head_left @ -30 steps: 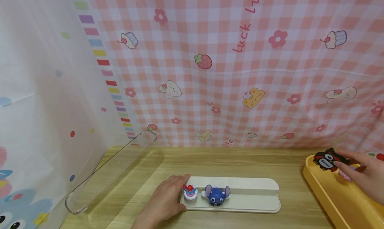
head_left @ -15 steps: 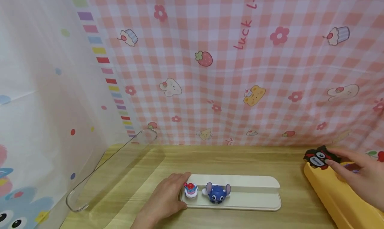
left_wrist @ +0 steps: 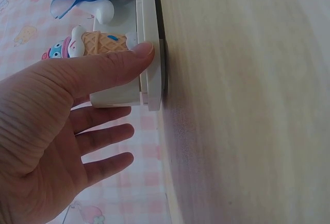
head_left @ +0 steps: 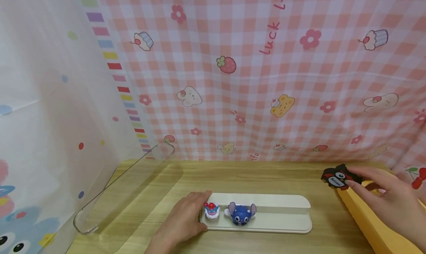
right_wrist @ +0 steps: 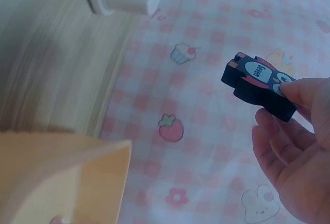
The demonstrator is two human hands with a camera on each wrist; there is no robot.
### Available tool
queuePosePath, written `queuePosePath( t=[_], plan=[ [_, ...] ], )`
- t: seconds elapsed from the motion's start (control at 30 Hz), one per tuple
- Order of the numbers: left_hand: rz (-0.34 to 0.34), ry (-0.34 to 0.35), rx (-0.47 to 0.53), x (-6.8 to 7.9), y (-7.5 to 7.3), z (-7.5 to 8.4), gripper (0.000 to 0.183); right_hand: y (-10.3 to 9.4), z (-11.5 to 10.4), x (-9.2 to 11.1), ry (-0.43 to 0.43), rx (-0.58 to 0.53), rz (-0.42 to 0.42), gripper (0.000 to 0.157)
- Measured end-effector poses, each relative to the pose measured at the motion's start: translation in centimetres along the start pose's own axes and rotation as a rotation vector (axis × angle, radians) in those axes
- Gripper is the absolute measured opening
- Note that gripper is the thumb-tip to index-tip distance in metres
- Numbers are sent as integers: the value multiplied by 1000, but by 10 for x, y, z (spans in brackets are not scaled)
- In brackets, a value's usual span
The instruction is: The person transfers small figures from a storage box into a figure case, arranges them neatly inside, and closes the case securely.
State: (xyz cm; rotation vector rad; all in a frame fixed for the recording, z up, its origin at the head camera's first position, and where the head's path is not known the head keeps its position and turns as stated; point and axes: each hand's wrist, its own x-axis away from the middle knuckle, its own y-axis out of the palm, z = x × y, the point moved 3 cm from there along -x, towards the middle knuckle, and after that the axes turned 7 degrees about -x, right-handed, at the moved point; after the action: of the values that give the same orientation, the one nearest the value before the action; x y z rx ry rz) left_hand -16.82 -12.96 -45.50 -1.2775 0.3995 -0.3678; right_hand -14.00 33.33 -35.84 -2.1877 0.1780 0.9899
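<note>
My right hand (head_left: 382, 195) pinches a flat black owl figure (head_left: 337, 178) between thumb and fingers, above the left rim of a yellow bin. Its white belly carries the word "Seven" (right_wrist: 259, 71). My left hand (head_left: 184, 219) grips the left end of a white stepped display base (head_left: 283, 219), thumb (left_wrist: 118, 67) on the front edge and fingers behind. On the base's lower step stand an ice-cream-cone figure (head_left: 212, 211) with a red top and, to its right, a blue big-eared figure (head_left: 241, 214).
The yellow bin (head_left: 357, 217) stands at the right, with a small pink thing inside, partly hidden by my right hand. A clear plastic cover (head_left: 128, 191) lies at the left on the wood-grain table (head_left: 249, 176). A pink checked cloth (head_left: 233, 87) hangs behind.
My right hand has moved left with the owl figure, from over the inside of the yellow bin to its left rim. My left hand and the white base have stayed put.
</note>
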Motion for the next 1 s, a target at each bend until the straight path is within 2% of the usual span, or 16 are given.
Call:
queuePosePath(
  t=[0.1, 0.2, 0.33, 0.37, 0.43, 0.5, 0.67, 0.73, 0.87, 1.0],
  plan=[
    [-2, -1, 1, 0, 0, 0, 96, 4, -6, -1, -15, -14, -2, 39],
    [-3, 0, 1, 0, 0, 0, 96, 8, -11, -1, -45, -48, 0, 27],
    [1, 3, 1, 0, 0, 0, 96, 15, -17, 0, -58, -44, -11, 28],
    [1, 3, 1, 0, 0, 0, 96, 18, -19, 0, -55, -34, -17, 29],
    [0, 5, 1, 0, 0, 0, 95, 21, -23, 1, -36, -31, -28, 47],
    [-2, 6, 3, 0, 0, 0, 94, 25, -26, 1, -28, -32, -41, 56],
    [-10, -3, 8, 1, 0, 1, 94, 32, -32, -1, -76, -77, -49, 25],
    [-9, -4, 9, 0, 0, 1, 93, 36, -34, -2, -97, -91, -54, 30],
    [-12, -5, 10, 0, 0, 1, 93, 43, -38, -3, -107, -108, -67, 26],
    [-18, -7, 14, 0, 0, 0, 93, 50, -42, -2, -118, -130, -85, 33]
  ],
)
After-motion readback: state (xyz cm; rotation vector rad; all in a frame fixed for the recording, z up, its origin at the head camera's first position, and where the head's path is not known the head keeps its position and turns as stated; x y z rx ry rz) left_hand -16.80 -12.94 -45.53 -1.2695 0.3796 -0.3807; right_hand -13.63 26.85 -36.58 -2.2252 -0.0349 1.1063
